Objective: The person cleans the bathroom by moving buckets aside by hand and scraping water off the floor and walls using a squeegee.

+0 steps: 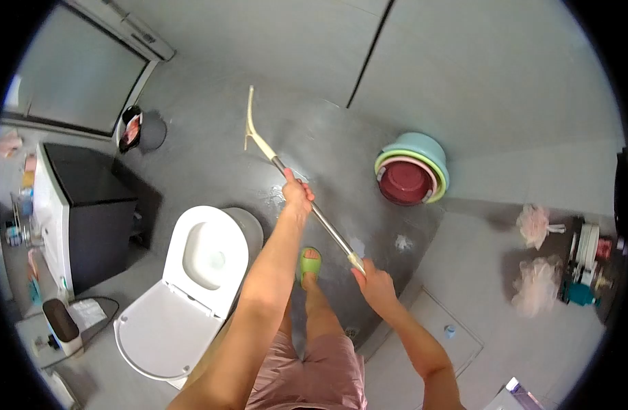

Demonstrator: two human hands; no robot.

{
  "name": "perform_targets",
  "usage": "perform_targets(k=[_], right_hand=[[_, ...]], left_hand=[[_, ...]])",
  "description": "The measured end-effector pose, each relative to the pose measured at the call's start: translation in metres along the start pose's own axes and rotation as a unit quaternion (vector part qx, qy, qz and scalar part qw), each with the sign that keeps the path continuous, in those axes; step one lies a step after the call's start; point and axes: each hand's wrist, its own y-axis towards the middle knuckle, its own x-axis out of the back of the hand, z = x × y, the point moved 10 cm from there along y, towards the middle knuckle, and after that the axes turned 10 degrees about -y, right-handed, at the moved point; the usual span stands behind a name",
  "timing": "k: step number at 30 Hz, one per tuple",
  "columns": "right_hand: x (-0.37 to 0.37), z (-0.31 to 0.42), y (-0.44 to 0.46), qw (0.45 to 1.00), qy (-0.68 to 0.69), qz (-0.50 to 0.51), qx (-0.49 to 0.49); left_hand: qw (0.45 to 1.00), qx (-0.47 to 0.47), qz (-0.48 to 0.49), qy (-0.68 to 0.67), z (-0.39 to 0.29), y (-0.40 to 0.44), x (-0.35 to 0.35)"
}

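Bathroom floor (204, 164) on my head feed is smooth grey with a wet-looking sheen and whitish streaks, grey walls (498, 89) around it. My left hand (298, 195) is wrapped round the metal pole of a squeegee (331, 228), right hand (375, 283) clenched near its pale end, forked head out ahead. Glossy white toilet (170, 324) left, round nested basins (406, 181) right

The only view looks steeply down from the person's head, wide and bowed, with black corners. The shorts (303, 383) sit close at bottom centre, the left hand (298, 194) and right hand (376, 285) nearer mid-frame, the floor (211, 102) farther off towards upper left.
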Motion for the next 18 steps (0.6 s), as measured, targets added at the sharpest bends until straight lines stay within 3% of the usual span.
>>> perform_targets(k=[3, 5, 6, 8, 9, 11, 12, 14, 18], right_hand=[[-0.006, 0.009, 0.003, 0.999, 0.045, 0.025, 0.001], [-0.020, 0.011, 0.008, 0.992, -0.044, 0.114, -0.017], [-0.023, 0.015, 0.015, 0.992, -0.049, 0.115, 0.003], [-0.009, 0.021, 0.035, 0.999, 0.013, 0.006, 0.033], [-0.006, 0.031, 0.045, 0.999, 0.006, 0.012, 0.052], [0.005, 0.053, 0.068, 0.997, -0.041, 0.009, 0.065], [0.006, 0.069, 0.080, 0.995, -0.047, 0.015, 0.084], [0.004, 0.096, 0.108, 0.991, -0.108, 0.030, 0.077], [-0.013, 0.171, 0.154, 0.981, -0.145, 0.060, 0.117]], left_hand=[[0.998, -0.055, -0.028, 0.006, -0.008, 0.010, 0.016], [0.993, -0.091, -0.074, 0.020, -0.023, -0.003, 0.029], [0.993, -0.086, -0.082, 0.015, -0.030, -0.016, 0.028], [0.994, -0.089, -0.064, -0.014, -0.035, 0.001, 0.036], [0.992, -0.094, -0.075, -0.032, -0.038, 0.004, 0.043], [0.996, -0.078, 0.019, -0.034, -0.048, 0.014, 0.039], [0.995, -0.084, 0.009, -0.051, -0.062, 0.016, 0.052], [0.990, -0.036, 0.085, 0.102, -0.079, 0.016, 0.056], [0.989, -0.021, 0.089, 0.117, -0.143, 0.016, 0.107]])
